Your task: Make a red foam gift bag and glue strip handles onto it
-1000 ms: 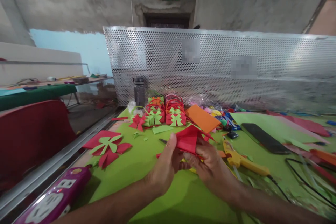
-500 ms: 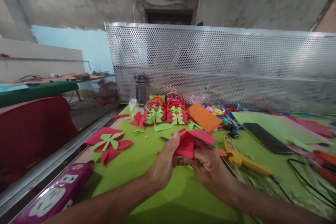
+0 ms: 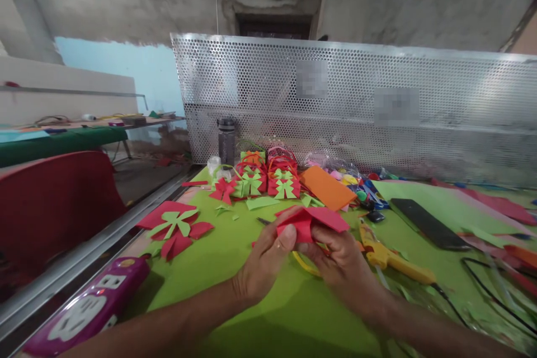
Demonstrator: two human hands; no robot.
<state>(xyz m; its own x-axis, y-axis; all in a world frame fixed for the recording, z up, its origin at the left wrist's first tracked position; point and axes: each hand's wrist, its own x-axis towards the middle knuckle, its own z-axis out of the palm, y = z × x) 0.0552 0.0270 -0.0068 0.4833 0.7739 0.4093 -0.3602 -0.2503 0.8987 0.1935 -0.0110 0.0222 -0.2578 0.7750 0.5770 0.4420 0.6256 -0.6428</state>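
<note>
A folded red paper piece is held up between both hands over the green table surface. My left hand pinches its left side, the thumb pressed on the near face. My right hand grips the right side, fingers partly hidden under the paper. Below and behind the hands lie scissors, whose dark tip and a bit of yellow handle show. To the left rest red paper petals with a green paper bow. Small red paper bags with green bows stand at the back.
A yellow glue gun with its cord lies on the right, near a black phone. At front left sits a purple power strip. An orange paper sheet and a grey bottle stand before the perforated metal panel.
My left thumb has moved down and right onto the near face of the red paper. The paper has tilted slightly, and more of the yellow handle shows beneath.
</note>
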